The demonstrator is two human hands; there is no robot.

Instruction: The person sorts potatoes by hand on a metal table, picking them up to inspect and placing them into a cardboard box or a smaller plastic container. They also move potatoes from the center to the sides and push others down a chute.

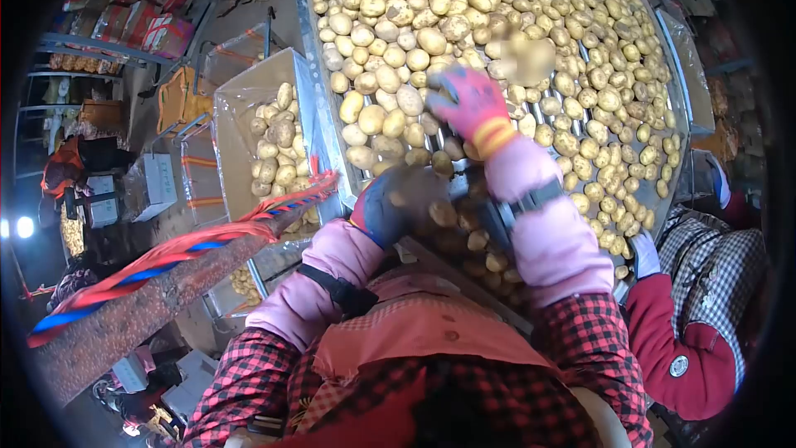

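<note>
A thick layer of potatoes (439,2) covers a sloping roller table in front of me. My right hand (473,104), in a pink glove with grey-blue fingertips and a yellow cuff, reaches over them. Its fingers are bent downward and look apart, close to potatoes at the left part of the table. Nearer my body is my left hand (402,202), in a dark blue and red glove. Motion smears its fingers, and a blurred brownish patch lies in front of them; whether it grips a potato I cannot make out. More potatoes (496,261) lie below my right forearm.
Left of the table's metal edge (319,87) stands a lined carton (240,120) partly filled with potatoes. A rusty beam (166,303) wrapped in red and blue rope (207,245) juts in from the left. At right, a co-worker's gloved hand (645,254) touches the table edge.
</note>
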